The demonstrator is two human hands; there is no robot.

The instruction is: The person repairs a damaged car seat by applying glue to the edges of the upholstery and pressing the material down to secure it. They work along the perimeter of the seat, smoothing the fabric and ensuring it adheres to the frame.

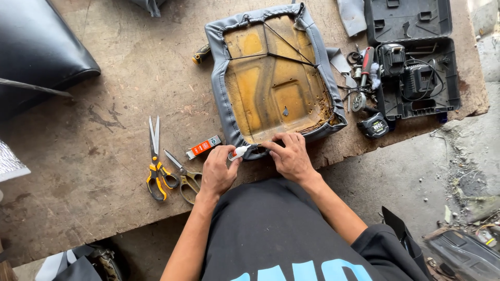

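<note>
Head view, looking down over my chest at the bench (104, 171), a worn wooden top with stains and scratches.

Seat cushion (273, 78) lies upside down in front of me, yellowed foam underside up, grey vinyl cover (217, 67) wrapped around its edges. Dark cords cross the foam from edge to edge. Near edge of the cushion sits right at the bench's front lip.

My left hand (217, 174) is clamped around a small white glue tube (239, 152), nozzle end pointing at the near edge of the cover, touching or just short of it; cannot tell which. My right hand (291, 156) lies on that same edge, fingers spread and pressing the grey vinyl down against the foam, holding nothing.

Just left of the tube: a small orange and white box (203, 147), flat on the bench. Further left, yellow-handled scissors (156, 166), blades pointing away from me. Beside them, a second pair with plain metal handles (186, 177), its handle touching or nearly touching the yellow pair.

Off the cushion's far left corner: a screwdriver handle (201, 53), dark and yellow.

Right of the cushion: an open dark tool case (416, 62) with a charger and battery in it, loose tools (362, 78) between case and cushion, and a separate battery pack (374, 126) near the bench's edge.

Far left: a black vinyl seat (36, 52).
</note>
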